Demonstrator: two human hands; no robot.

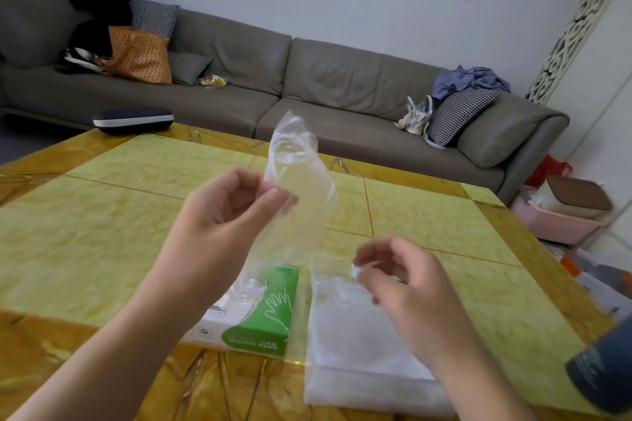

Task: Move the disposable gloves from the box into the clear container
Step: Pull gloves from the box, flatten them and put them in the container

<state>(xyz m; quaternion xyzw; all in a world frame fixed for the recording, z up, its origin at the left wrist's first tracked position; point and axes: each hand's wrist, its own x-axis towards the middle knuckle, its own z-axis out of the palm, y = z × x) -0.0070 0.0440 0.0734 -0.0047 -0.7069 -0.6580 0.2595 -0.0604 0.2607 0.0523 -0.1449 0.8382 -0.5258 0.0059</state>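
A green and white glove box point(263, 314) lies on the yellow table, with clear plastic poking from its opening. Right beside it stands the clear container point(362, 345), holding a pile of whitish gloves. My left hand point(225, 215) is raised above the box and pinches a thin transparent glove point(297, 181) between thumb and fingers; the glove stands up crumpled above the hand. My right hand point(407, 287) hovers over the container with curled fingers, pinching a small bit of clear plastic at its fingertips.
The yellow marbled table point(102, 222) spreads wide to the left and behind. A dark case point(133, 120) sits at its far left edge. A grey sofa point(307, 85) with cushions and bags runs behind. A dark cylindrical object point(605, 369) is at the right edge.
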